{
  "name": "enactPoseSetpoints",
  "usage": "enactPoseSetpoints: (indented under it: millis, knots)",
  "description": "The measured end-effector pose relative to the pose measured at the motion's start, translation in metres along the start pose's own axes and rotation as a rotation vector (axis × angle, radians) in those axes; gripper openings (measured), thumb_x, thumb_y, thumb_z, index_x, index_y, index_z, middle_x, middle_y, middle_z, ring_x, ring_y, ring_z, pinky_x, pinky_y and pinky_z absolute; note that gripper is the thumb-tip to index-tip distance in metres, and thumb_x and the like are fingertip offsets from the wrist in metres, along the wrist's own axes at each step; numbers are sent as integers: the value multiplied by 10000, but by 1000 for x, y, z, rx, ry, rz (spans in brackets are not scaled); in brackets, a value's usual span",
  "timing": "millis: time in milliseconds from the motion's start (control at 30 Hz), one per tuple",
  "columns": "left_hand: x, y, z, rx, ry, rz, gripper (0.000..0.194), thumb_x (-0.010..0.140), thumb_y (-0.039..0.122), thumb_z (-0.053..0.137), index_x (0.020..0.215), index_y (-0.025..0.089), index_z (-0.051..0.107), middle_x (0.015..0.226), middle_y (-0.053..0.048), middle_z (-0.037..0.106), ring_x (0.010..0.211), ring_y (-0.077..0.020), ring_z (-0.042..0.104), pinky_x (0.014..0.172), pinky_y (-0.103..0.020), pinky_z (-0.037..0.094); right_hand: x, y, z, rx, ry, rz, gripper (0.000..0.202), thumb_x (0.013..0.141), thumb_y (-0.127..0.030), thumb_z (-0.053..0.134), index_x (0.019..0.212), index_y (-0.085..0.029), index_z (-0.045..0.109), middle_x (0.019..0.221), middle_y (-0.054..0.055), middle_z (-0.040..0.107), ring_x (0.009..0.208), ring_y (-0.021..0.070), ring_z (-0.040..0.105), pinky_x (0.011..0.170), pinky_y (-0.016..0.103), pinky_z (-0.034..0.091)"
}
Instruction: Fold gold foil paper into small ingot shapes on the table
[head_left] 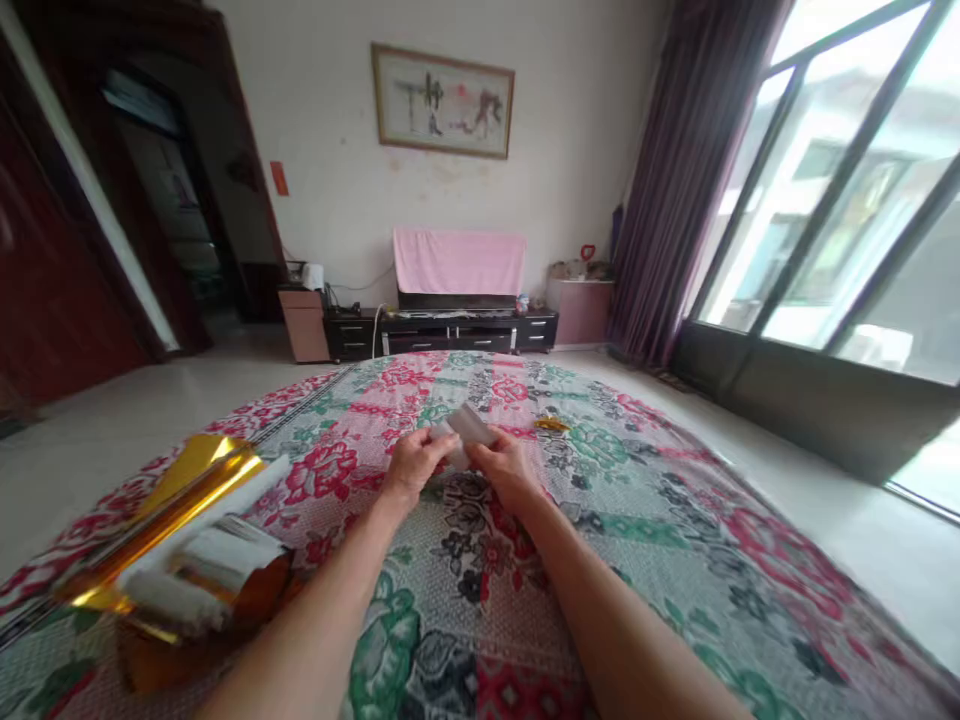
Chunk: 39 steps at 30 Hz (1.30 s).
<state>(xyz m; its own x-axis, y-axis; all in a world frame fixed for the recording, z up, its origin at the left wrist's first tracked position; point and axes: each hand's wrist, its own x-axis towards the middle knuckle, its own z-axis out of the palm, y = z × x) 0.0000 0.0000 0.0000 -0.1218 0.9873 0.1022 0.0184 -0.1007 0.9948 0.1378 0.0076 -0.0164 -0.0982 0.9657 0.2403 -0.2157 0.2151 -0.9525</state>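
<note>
Over the middle of the flower-patterned tablecloth (420, 580), my left hand (415, 462) and my right hand (508, 465) are close together. Between them is a small whitish sheet of paper (471, 425), pinched from both sides. The left fingers are closed on its left part, where a paler piece shows, and the right thumb presses on its right edge. Whether it is one folded sheet or two pieces I cannot tell. A small gold foil piece (552, 424) lies on the cloth beyond my right hand.
At the left of the table lie shiny gold foil (225, 465), a white roll (259, 482) and several white bundles (225, 555). Behind the table stands a low black cabinet (450, 330) with a pink cloth (459, 262) over something on it. Windows (840, 200) are at the right.
</note>
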Motion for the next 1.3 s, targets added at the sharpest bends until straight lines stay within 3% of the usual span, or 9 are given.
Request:
enactPoseSetpoints:
  millis: [133, 367, 500, 667, 767, 900, 1067, 1300]
  knots:
    - [1, -4, -2, -21, 12, 5, 315, 594, 389, 673, 786, 140, 656, 549, 28, 570, 463, -88, 477, 439, -199, 367, -3, -5, 2, 21, -28, 19, 185, 613, -293, 632, 755, -178, 607, 601, -51, 555, 526, 88, 448, 519, 216, 372]
    - [1, -2, -1, -59, 40, -26, 233, 590, 358, 645, 677, 143, 622, 488, 34, 527, 413, -89, 451, 391, -204, 328, -7, -11, 2, 107, -86, 70, 231, 617, -306, 674, 819, -201, 634, 707, -28, 621, 597, 114, 530, 588, 237, 443]
    - [1, -2, -1, -54, 72, -41, 207, 583, 337, 636, 659, 146, 611, 471, 43, 507, 406, -88, 437, 384, -205, 321, -8, -13, 1, 126, -92, 97, 321, 641, -377, 690, 912, -221, 620, 874, 6, 657, 736, 159, 595, 653, 268, 484]
    - [-1, 2, 0, -45, 95, -48, 199, 582, 337, 628, 635, 147, 600, 467, 43, 508, 406, -85, 429, 383, -203, 309, -9, -13, 0, 225, -71, 121, 373, 732, -509, 584, 908, -181, 616, 960, 67, 660, 756, 184, 627, 645, 293, 492]
    - [-3, 5, 2, -12, 109, -50, 174, 587, 324, 613, 595, 155, 570, 438, 49, 484, 390, -85, 416, 378, -205, 298, -10, -16, 2, 209, -64, 102, 370, 726, -507, 591, 896, -179, 624, 986, 71, 654, 800, 197, 628, 657, 298, 493]
    - [-4, 6, 3, 39, 128, -38, 187, 594, 338, 612, 574, 162, 554, 431, 52, 470, 395, -87, 412, 379, -205, 288, -14, -22, 3, 56, -90, 65, 287, 710, -458, 627, 852, -209, 649, 885, 22, 649, 816, 170, 591, 674, 270, 484]
    - [-2, 1, 2, 91, 129, 4, 203, 610, 355, 607, 570, 160, 564, 437, 50, 456, 401, -83, 401, 378, -199, 270, -14, -22, 4, -23, -112, 41, 256, 687, -440, 646, 797, -209, 654, 730, -8, 617, 652, 121, 536, 590, 229, 437]
    - [1, -5, 0, 72, 68, 32, 172, 605, 322, 613, 624, 152, 593, 484, 45, 492, 424, -81, 419, 397, -193, 307, -10, -14, 7, -62, 5, -18, 257, 656, -415, 663, 733, -173, 621, 594, -35, 545, 505, 77, 427, 480, 201, 342]
